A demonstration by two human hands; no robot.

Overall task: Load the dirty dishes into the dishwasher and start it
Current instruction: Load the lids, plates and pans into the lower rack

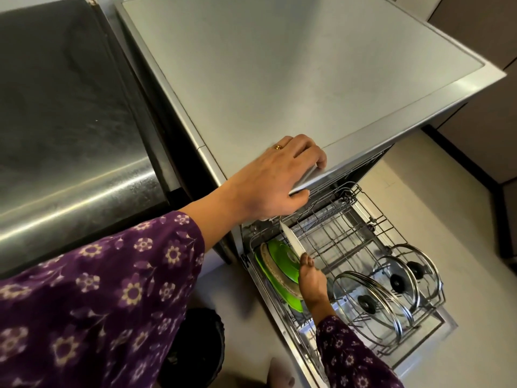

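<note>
The grey dishwasher (279,79) stands open with its lower wire rack (349,233) pulled out over the door. My left hand (277,175) grips the front corner of the dishwasher's top, fingers curled over the edge and thumb beneath. My right hand (312,281) reaches down into the rack and holds a white plate (292,239) upright, seen edge-on, at the rack's back left. Just left of it stand green plates (279,253) and a beige plate (272,271) in the rack's slots. Three glass lids (366,301) with black knobs stand at the rack's front right.
A steel counter (70,121) lies to the left of the dishwasher. A black round object (195,348) sits on the pale floor (419,177) below my left sleeve. Dark cabinets (481,79) line the right side. The middle slots of the rack hold nothing.
</note>
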